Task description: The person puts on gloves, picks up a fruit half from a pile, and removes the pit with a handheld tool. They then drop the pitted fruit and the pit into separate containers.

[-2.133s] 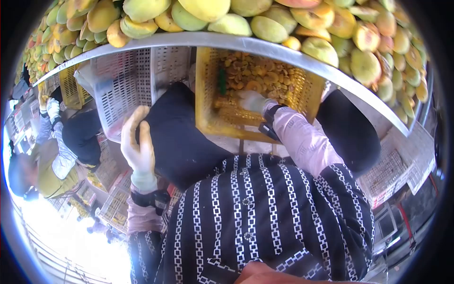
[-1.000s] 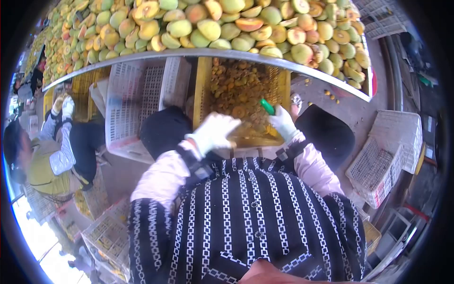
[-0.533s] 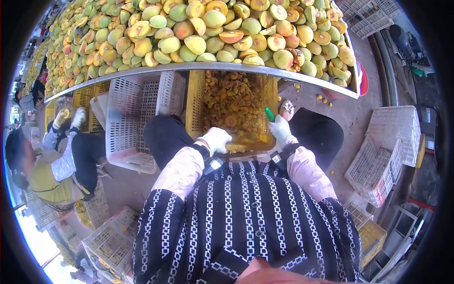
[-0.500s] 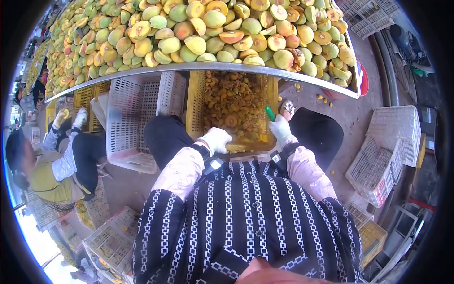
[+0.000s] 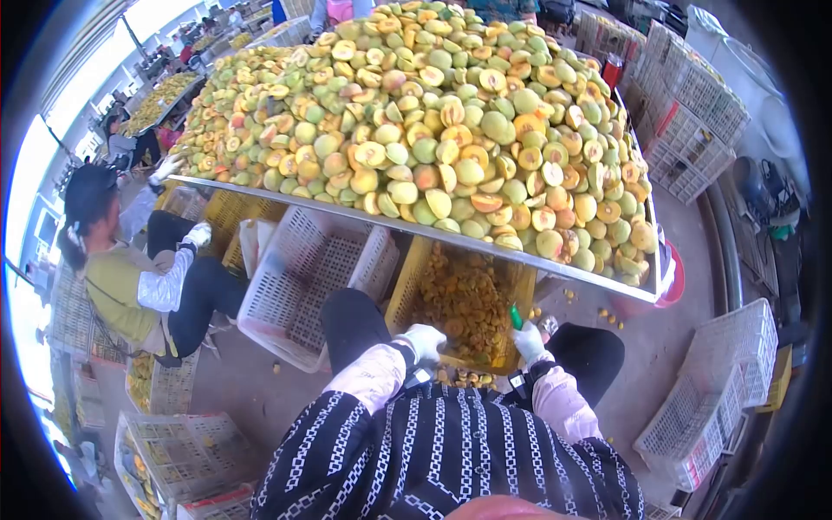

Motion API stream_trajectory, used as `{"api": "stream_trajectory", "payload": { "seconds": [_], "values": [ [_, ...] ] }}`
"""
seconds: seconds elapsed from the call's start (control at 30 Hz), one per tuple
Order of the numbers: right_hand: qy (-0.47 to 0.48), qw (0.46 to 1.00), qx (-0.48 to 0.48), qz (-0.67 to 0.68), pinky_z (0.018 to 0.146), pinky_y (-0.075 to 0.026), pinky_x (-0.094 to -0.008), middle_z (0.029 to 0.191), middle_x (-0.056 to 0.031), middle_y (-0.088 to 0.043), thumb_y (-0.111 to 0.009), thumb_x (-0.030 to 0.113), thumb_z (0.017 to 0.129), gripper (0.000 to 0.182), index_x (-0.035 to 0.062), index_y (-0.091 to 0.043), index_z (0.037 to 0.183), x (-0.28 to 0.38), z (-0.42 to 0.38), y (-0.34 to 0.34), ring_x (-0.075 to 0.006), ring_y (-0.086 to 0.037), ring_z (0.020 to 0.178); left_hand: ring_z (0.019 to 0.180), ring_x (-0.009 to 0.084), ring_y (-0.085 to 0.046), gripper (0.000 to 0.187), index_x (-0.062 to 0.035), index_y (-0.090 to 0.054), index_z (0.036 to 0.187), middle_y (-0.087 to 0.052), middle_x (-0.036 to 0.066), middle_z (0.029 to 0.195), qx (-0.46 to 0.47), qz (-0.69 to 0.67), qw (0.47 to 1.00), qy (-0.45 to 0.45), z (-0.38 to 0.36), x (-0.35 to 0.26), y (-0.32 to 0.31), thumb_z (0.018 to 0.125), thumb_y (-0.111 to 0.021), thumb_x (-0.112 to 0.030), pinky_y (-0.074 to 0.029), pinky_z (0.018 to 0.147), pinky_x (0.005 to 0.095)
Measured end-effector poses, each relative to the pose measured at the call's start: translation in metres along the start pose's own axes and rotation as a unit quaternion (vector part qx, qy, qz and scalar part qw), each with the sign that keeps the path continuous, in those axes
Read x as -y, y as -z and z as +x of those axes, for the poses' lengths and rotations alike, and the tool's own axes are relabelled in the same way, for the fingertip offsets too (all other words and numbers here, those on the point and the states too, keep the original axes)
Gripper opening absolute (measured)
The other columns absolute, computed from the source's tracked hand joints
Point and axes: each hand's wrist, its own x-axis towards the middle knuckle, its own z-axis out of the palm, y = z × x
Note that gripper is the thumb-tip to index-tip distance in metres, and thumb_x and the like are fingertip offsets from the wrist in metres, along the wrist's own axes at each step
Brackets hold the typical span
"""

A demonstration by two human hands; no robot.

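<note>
My left hand, in a white glove, hovers at the near left rim of a yellow crate. Its fingers are curled closed, and whatever they may hold is hidden. On the crate's right side my right hand, also gloved, is closed around a green handle; the tool's working end does not show. Small orange-brown fruit pieces fill the bottom of the crate between my knees. Beyond it, a metal-edged table bears a big heap of peach-like fruit, many halved.
A white plastic crate stands left of the yellow one. Further left sits a co-worker with gloved hands. White crates lie at right, and more are stacked behind. A red bucket is by the table's right corner.
My view has tilted up, so more of the fruit heap and the room beyond shows. Both my hands stay closed near the yellow crate. The co-worker's one hand has reached up to the table edge.
</note>
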Motion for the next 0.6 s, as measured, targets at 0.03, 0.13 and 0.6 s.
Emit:
{"api": "stream_trajectory", "payload": {
  "seconds": [0.03, 0.13, 0.6],
  "values": [
    [0.004, 0.986, -0.016, -0.167, 0.065, -0.048, -0.0420, 0.073, -0.0177, -0.062, -0.068, 0.029, 0.076, 0.031, 0.0011, -0.059, 0.087, 0.000, 0.000, -0.002, -0.0343, -0.062, 0.073, 0.104, 0.0289, -0.061, 0.053, -0.0126, -0.060, 0.120, -0.065, 0.015, 0.110, -0.002, -0.110, 0.994, 0.025, -0.004, 0.003, 0.009, 0.074, -0.070, -0.038, -0.047, 0.090, 0.0354],
    [0.091, 0.989, -0.005, -0.114, 0.071, -0.049, -0.0451, 0.091, -0.0243, -0.061, -0.069, 0.035, 0.076, 0.041, 0.0017, -0.059, 0.098, 0.047, -0.020, 0.007, -0.0394, -0.062, 0.083, 0.124, 0.0234, -0.047, 0.070, -0.0035, -0.046, 0.134, -0.052, 0.016, 0.132, -0.103, -0.444, 0.889, -0.054, 0.004, 0.014, 0.016, 0.082, -0.071, -0.042, -0.035, 0.105, 0.0344],
    [0.423, 0.728, 0.523, -0.137, 0.094, -0.044, -0.0356, 0.116, -0.0137, -0.061, -0.051, 0.021, 0.092, 0.030, 0.0014, -0.061, 0.114, 0.070, -0.035, -0.006, -0.0241, -0.057, 0.107, 0.069, 0.0166, -0.063, 0.032, -0.0016, -0.060, 0.114, -0.062, 0.003, 0.072, -0.306, -0.807, 0.492, -0.113, -0.062, 0.026, 0.092, 0.094, -0.055, -0.025, -0.056, 0.075, 0.0345]
  ]
}}
